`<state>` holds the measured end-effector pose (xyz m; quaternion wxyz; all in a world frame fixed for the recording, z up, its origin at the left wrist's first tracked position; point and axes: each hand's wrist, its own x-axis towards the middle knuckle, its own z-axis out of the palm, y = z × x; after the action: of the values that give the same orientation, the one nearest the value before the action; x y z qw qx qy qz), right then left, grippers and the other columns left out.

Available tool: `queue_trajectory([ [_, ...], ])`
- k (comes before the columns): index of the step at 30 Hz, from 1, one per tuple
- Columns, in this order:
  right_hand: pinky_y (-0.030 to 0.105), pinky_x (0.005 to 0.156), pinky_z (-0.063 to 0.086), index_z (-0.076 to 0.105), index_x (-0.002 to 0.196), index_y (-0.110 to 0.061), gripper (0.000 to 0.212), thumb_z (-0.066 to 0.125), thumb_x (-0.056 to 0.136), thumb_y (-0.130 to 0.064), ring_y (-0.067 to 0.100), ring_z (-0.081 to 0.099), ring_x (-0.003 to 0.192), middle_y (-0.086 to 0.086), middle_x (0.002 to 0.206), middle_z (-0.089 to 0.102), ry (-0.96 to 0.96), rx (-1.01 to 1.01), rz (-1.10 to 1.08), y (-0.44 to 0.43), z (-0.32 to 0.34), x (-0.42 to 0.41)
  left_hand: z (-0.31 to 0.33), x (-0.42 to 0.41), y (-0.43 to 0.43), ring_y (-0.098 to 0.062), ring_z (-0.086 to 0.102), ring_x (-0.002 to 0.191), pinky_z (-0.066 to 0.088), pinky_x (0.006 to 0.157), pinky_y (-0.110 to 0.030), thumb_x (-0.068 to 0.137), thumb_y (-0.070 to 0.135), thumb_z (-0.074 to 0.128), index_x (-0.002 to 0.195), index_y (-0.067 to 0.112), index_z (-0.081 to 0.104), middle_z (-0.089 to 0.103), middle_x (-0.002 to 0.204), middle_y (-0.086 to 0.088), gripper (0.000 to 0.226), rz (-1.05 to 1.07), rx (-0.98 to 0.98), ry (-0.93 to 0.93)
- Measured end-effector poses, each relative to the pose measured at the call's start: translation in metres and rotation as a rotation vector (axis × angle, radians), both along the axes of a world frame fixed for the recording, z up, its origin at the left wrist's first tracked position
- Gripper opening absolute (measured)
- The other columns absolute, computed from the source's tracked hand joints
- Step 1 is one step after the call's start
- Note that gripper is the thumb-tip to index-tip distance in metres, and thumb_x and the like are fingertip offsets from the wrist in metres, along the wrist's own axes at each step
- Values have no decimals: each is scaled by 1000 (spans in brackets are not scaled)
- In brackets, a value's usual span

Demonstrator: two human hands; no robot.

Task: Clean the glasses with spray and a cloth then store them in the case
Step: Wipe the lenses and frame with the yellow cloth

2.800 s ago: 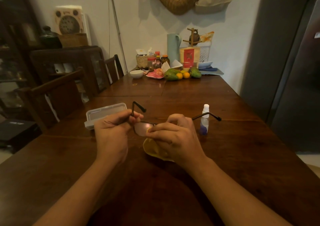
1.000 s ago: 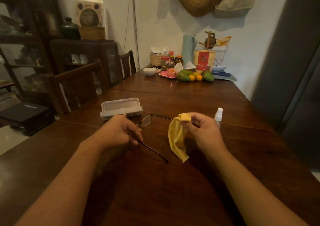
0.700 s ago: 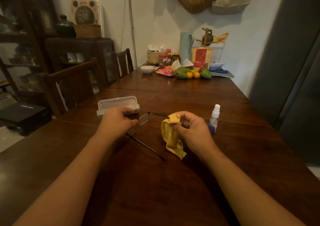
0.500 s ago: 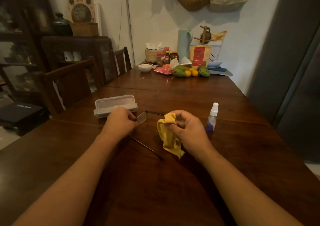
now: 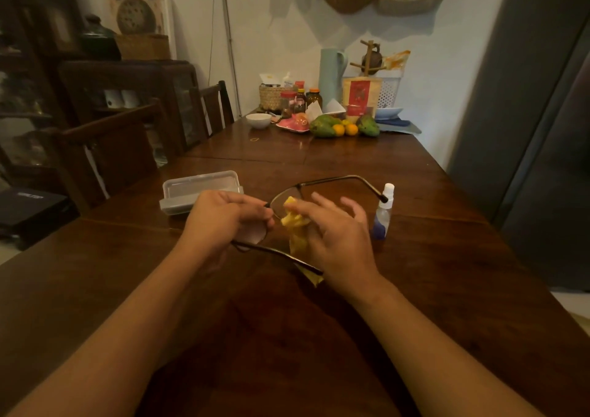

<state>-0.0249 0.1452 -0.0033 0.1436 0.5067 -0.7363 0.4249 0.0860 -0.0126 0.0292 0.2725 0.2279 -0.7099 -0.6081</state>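
The thin dark metal-framed glasses [image 5: 335,178] are held just above the dark wooden surface [image 5: 447,273], between the two hands. The left hand [image 5: 223,218] has its grip closed on the frame at the bridge and the nearer lens. The farther lens lies just right of this grip. There the right hand [image 5: 335,234] pinches the crumpled yellow cloth [image 5: 295,222] with thumb and forefinger, and its other fingers are spread loosely. The front of the frame runs away from the person, and both temples are open and point to the right. The far temple reaches toward the small clear spray bottle [image 5: 383,212]. The translucent plastic case [image 5: 198,190] lies just behind the left hand, so this hand is probably the nearer one for storing.
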Motion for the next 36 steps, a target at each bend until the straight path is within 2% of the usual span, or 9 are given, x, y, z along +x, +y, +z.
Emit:
queue_trajectory([
  [3, 68, 113, 11, 55, 137, -30, 46, 51, 91, -33, 35, 30, 145, -6, 139, 59, 358, 140, -49, 4, 0, -6, 3, 3, 0, -29, 73, 73, 57, 73, -38, 72, 6, 77, 74, 2, 77, 74, 76, -21, 5, -32, 60, 96],
  [9, 74, 111, 8, 37, 149, -36, 65, 65, 91, -28, 34, 3, 151, -9, 152, 43, 467, 249, -131, 3, 3, -13, 8, 12, -6, -32, 72, 74, 59, 70, -35, 64, 10, 79, 78, -5, 75, 73, 77, -25, 21, -38, 95, 186],
  [14, 59, 116, 11, 32, 148, -37, 57, 38, 92, -37, 25, 10, 150, -6, 139, 59, 361, 192, 84, 2, 2, -5, 9, 13, -5, -26, 73, 71, 58, 68, -30, 62, 11, 78, 78, -2, 77, 74, 76, -21, 21, -73, 94, 192],
  [18, 53, 113, 19, 44, 139, -33, 60, 66, 85, -20, 19, 18, 142, 2, 120, 69, 387, 105, 40, 8, 0, -13, 9, 16, -8, -31, 72, 76, 59, 73, -35, 66, 9, 78, 82, -6, 75, 73, 79, -25, 22, -82, 151, 197],
  [24, 50, 113, 14, 39, 146, -37, 57, 44, 90, -34, 22, 21, 145, -15, 150, 45, 442, 165, 67, 5, -2, -17, 15, 18, 1, -31, 73, 76, 60, 75, -38, 69, 14, 74, 80, 0, 77, 74, 81, -25, 18, -70, 89, 161],
  [27, 48, 105, 29, 55, 136, -34, 42, 53, 94, -33, 25, 37, 137, -16, 143, 52, 470, 57, 27, 6, -7, -23, 16, 19, 2, -32, 74, 80, 61, 77, -36, 85, 5, 65, 80, 0, 77, 74, 81, -24, 14, -47, 29, 129],
  [30, 44, 89, 48, 72, 113, -28, 25, 67, 88, -25, 19, 54, 119, -24, 118, 64, 254, -189, -10, 7, -12, -26, 17, 18, 7, -27, 75, 79, 61, 73, -31, 89, 3, 62, 76, 3, 77, 75, 78, -19, 20, -48, -25, 96],
  [32, 38, 85, 56, 74, 103, -31, 21, 69, 87, -18, 10, 61, 108, -25, 101, 69, -112, -310, 59, 6, -11, -25, 19, 18, 11, -25, 75, 79, 60, 69, -26, 89, 3, 61, 76, 7, 78, 76, 78, -15, 22, -73, -35, 83],
  [36, 23, 83, 57, 76, 92, -40, 25, 73, 85, -15, 0, 68, 101, -18, 101, 75, -642, -287, 213, 5, -6, -26, 20, 19, 11, -23, 75, 79, 58, 64, -22, 90, 1, 60, 77, 12, 79, 77, 79, -15, 26, -109, -27, 76],
])
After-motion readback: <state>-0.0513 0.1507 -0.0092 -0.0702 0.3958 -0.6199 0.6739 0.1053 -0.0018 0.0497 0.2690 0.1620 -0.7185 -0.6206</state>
